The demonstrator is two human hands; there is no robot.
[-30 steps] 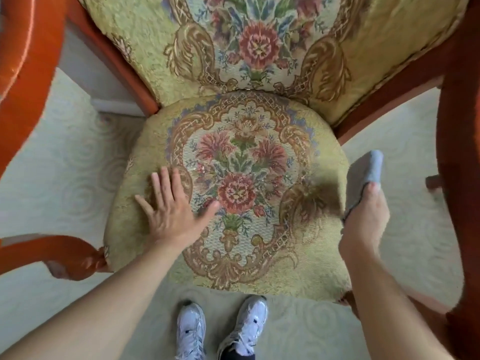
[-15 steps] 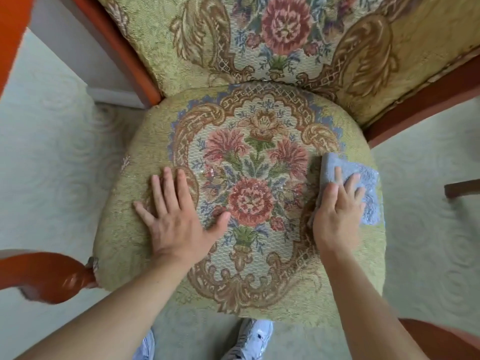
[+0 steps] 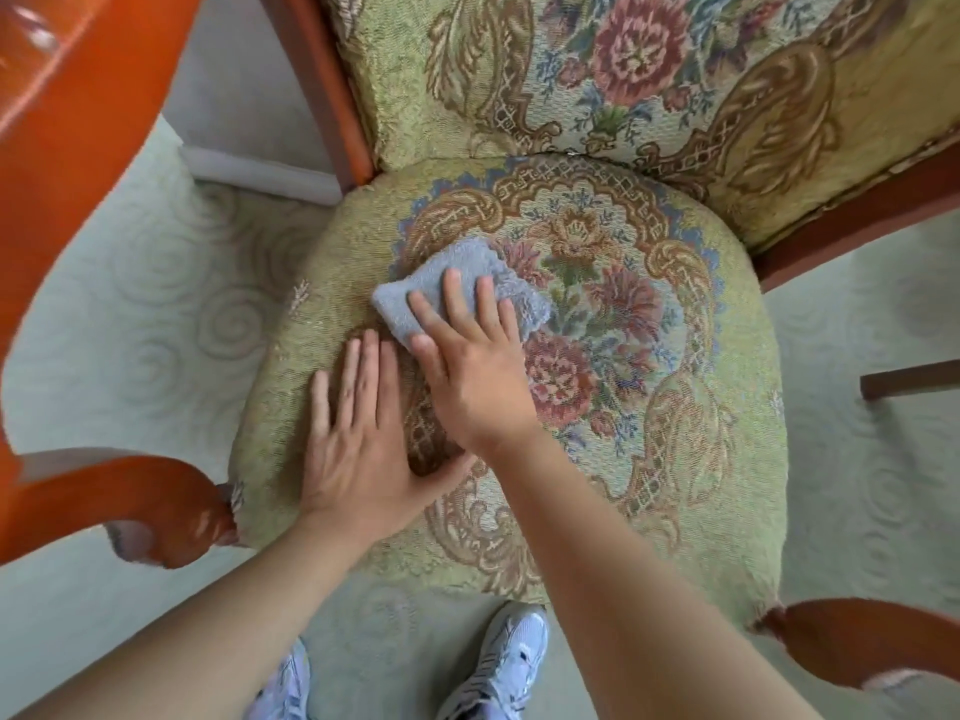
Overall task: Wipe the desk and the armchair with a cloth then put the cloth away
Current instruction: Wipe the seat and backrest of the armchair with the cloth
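Note:
The armchair's round seat (image 3: 701,459), yellow-green fabric with a floral pattern, fills the middle of the head view, its padded back (image 3: 467,70) above. A folded grey-blue cloth (image 3: 447,275) lies flat on the seat's left part. My right hand (image 3: 472,356) presses down on the cloth with fingers spread over it. My left hand (image 3: 358,433) rests flat on the seat just left of and below the right hand, fingers apart, holding nothing. The desk is not in view.
Orange-brown wooden armrests curve at the left (image 3: 104,501) and lower right (image 3: 857,641). A wooden frame rail (image 3: 857,215) runs at the right. Pale patterned carpet (image 3: 130,304) surrounds the chair. My white sneakers (image 3: 498,662) stand just in front of the seat.
My right hand slid the cloth from the seat's right edge across to the left part, beside my left hand. The left hand stayed flat on the seat.

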